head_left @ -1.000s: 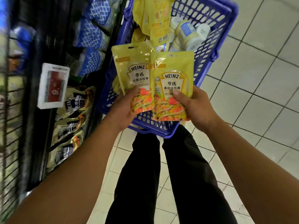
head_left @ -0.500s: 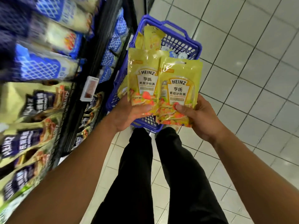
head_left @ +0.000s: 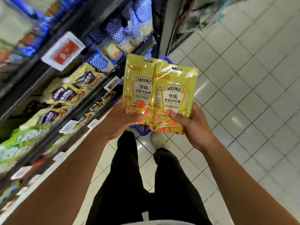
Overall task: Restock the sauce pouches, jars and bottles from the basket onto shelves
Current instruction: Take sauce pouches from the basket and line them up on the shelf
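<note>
Two yellow Heinz sauce pouches stand upright side by side in front of me, their edges overlapping. My left hand (head_left: 121, 120) grips the bottom of the left pouch (head_left: 139, 83). My right hand (head_left: 194, 125) holds the right pouch (head_left: 176, 95) by its lower edge, thumb on the front. The blue basket (head_left: 142, 128) is almost wholly hidden behind the pouches; only a bit of its mesh and a rim show. Its contents are out of sight.
Black shelves (head_left: 90, 101) run along the left, stocked with blue-and-white pouches (head_left: 123, 34) above and yellow and dark-labelled pouches (head_left: 68, 93) below. White price tags (head_left: 63, 51) hang on the shelf edges. My black-trousered legs stand on a white tiled floor (head_left: 243, 95).
Both hands have lifted the two pouches higher, away from the basket. The view has swung up and left, bringing more of the shelves into sight and hiding the basket.
</note>
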`<control>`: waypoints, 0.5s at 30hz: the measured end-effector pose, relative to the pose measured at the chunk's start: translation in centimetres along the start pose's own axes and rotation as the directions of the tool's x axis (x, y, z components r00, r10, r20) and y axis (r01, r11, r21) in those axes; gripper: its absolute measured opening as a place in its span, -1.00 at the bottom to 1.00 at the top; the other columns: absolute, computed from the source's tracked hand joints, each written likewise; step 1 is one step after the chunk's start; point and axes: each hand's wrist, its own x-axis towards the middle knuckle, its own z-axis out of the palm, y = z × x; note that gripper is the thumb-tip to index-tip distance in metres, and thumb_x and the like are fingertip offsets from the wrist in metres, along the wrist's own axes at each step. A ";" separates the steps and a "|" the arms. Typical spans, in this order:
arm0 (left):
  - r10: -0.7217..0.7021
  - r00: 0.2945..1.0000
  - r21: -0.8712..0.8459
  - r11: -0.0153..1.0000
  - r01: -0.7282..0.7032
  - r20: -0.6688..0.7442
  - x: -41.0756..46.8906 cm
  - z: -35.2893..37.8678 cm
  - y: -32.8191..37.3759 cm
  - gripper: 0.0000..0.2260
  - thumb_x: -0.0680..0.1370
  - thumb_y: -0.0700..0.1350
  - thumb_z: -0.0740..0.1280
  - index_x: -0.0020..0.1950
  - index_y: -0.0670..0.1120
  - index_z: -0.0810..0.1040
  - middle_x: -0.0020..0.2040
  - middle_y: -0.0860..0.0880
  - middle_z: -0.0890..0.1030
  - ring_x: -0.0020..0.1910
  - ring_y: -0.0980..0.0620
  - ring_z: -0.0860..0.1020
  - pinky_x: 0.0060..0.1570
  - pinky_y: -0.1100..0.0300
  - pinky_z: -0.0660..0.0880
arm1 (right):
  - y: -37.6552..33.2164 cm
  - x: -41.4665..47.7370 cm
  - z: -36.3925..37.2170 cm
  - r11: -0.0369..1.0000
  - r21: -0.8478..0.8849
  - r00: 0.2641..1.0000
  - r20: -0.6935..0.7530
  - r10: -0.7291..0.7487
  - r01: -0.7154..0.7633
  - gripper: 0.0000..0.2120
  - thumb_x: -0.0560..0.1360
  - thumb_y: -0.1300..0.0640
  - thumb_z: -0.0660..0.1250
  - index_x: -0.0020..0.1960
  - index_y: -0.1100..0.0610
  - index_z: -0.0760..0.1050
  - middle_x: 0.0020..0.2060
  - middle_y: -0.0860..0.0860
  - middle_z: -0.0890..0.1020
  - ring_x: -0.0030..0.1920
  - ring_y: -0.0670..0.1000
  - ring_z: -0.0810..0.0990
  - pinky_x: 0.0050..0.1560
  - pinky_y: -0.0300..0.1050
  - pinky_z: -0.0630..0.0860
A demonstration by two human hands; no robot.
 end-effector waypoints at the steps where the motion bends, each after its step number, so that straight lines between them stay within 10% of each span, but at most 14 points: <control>1: 0.037 0.999 -0.021 0.999 -0.038 -0.030 -1.1 0.5 0.1 -0.37 0.39 -0.23 0.51 0.44 -0.08 0.43 0.32 -0.15 0.58 0.29 -0.17 0.56 0.11 -0.04 0.58 | -0.9 -0.5 0.0 0.999 -0.036 0.999 0.032 -0.007 0.008 -0.46 0.43 0.20 0.52 0.37 0.07 0.46 0.22 0.09 0.66 0.20 0.18 0.65 0.09 0.22 0.62; 7: 0.168 0.960 -0.099 0.976 -0.194 -0.226 -8.0 2.1 0.5 -0.26 0.42 -0.37 0.45 0.52 -0.06 0.27 0.37 -0.16 0.53 0.33 -0.22 0.52 0.19 -0.22 0.54 | -5.9 -2.4 2.1 0.975 -0.211 0.975 0.222 -0.018 0.066 -0.43 0.40 0.16 0.54 0.37 0.02 0.47 0.20 0.07 0.67 0.18 0.18 0.66 0.06 0.18 0.63; 15: 0.218 0.798 -0.295 0.848 -0.440 -0.562 -18.3 0.9 0.7 -0.41 0.46 -0.03 0.47 0.46 0.01 0.37 0.31 -0.12 0.59 0.28 -0.17 0.57 0.04 0.01 0.60 | -7.7 -5.1 10.7 0.934 -0.312 0.888 0.459 -0.015 0.177 -0.48 0.33 0.18 0.55 0.26 -0.04 0.54 0.16 0.07 0.69 0.17 0.15 0.67 0.14 0.20 0.61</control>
